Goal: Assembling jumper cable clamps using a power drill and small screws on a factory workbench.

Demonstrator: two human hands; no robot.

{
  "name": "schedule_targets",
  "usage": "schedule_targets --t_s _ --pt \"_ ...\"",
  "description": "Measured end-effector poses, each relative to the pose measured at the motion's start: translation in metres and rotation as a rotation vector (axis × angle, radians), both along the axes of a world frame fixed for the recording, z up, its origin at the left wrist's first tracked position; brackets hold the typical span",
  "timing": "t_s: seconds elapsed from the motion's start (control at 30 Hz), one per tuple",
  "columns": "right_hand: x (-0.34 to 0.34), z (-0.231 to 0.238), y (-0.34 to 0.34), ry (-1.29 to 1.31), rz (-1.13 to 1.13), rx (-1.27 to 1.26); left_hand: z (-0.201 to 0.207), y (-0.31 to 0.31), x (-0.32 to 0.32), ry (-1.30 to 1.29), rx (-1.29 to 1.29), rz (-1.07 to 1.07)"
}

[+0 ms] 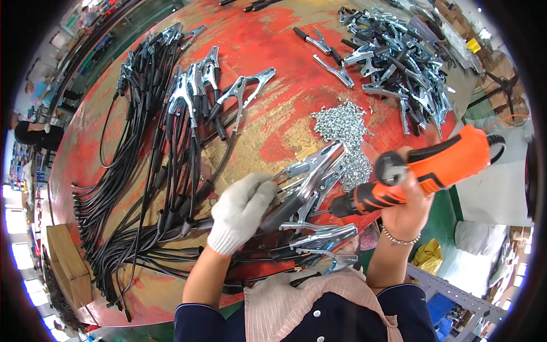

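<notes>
My left hand [242,211], in a white knit glove, is closed around a silver metal cable clamp [320,174] with a black handle sleeve. The clamp's jaws point away to the upper right. My bare right hand [407,212], with a beaded bracelet at the wrist, grips an orange and black cordless drill [450,161]. Its bit points left at the clamp's side; whether the tip touches is hard to tell. More clamps on black cables [325,238] lie just below my left hand. A heap of small silver screws [345,128] sits beyond the held clamp.
Bundles of black cables [122,154] spread over the left of the worn red table [268,34], several ending in clamps [191,85]. A large pile of loose clamps [399,62] stands at the far right. A cardboard piece [68,265] rests at the left edge.
</notes>
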State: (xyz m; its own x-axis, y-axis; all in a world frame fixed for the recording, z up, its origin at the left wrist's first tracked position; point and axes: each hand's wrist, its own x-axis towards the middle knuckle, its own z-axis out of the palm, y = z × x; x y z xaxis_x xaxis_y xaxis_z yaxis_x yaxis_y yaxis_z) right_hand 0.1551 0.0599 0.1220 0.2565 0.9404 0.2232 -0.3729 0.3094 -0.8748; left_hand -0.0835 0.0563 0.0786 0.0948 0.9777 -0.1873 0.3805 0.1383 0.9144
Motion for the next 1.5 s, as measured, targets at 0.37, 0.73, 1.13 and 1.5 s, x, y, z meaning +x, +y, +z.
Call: schedule_targets --t_s 0.37,0.73,1.13,1.5 --pt "-0.041 0.001 0.021 0.103 0.183 -0.139 0.007 -0.027 -0.005 0.349 0.484 -0.054" --pt "-0.046 -0.010 0.019 -0.031 0.498 -0.058 0.016 -0.027 0.003 -0.405 0.086 0.417" --pt "-0.144 -0.018 0.043 -0.139 0.622 -0.122 0.039 -0.040 -0.047 -0.977 -0.148 0.292" --pt "-0.132 -0.008 0.043 -0.272 0.619 -0.078 0.040 -0.028 -0.041 -1.003 -0.112 0.246"
